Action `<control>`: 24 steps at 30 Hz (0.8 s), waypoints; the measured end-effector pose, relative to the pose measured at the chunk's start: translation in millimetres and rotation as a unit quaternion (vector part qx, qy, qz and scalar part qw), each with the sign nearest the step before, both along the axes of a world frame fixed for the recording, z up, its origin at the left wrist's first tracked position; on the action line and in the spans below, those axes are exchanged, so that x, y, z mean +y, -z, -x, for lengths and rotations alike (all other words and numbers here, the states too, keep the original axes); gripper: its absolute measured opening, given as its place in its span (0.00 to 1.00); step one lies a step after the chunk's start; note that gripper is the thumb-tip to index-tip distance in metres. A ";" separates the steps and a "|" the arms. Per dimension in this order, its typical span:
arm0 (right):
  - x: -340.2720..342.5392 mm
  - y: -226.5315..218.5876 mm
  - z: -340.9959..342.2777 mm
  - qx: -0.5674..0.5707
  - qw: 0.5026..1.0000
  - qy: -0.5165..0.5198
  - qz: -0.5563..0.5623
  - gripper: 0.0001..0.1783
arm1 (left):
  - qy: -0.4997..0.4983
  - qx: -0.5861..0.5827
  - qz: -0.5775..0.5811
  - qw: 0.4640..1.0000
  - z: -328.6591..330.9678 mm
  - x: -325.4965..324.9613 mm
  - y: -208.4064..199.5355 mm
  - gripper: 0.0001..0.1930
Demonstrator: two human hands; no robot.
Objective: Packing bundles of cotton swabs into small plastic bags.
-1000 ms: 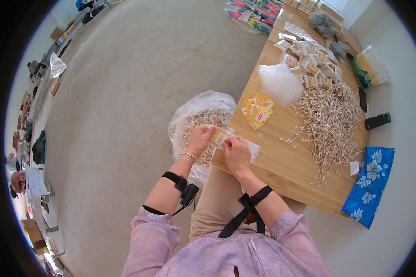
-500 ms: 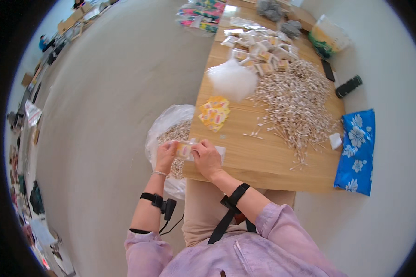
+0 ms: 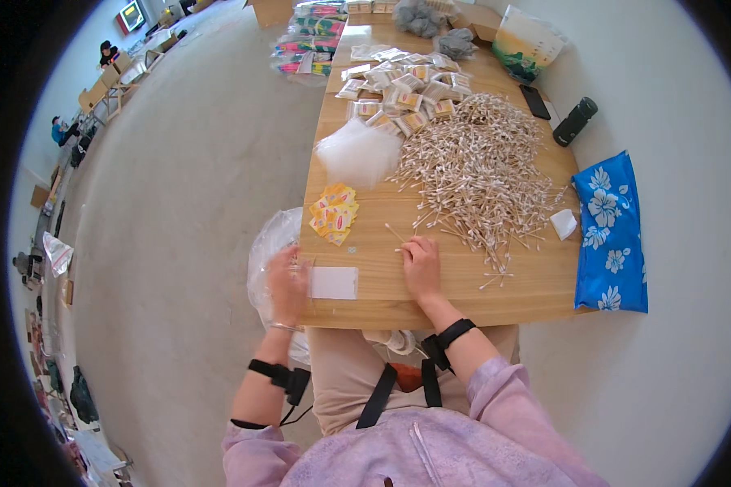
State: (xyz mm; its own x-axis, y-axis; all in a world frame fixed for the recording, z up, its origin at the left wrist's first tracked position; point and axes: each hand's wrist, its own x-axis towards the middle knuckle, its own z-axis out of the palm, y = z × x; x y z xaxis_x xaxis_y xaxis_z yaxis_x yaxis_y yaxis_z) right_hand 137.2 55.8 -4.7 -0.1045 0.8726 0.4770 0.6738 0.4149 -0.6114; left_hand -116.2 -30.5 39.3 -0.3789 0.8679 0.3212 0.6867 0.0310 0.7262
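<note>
On the wooden table (image 3: 382, 284) lie slim, white-tipped cotton swabs (image 3: 479, 170).

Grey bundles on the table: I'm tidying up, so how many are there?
2: one grey bundle far along the table, another slightly nearer, to its right. Others may be hidden.

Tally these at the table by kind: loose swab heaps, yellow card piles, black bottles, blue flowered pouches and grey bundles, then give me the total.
Loose swab heap: 1
Yellow card pile: 1
Black bottle: 1
Blue flowered pouch: 1
Grey bundles: 2
Total: 6
</note>
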 end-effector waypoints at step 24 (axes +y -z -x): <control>-51.1 -37.2 -70.1 0.047 0.992 -0.073 0.093 0.06 | 0.193 0.022 -0.011 0.981 -154.8 36.1 31.7 0.06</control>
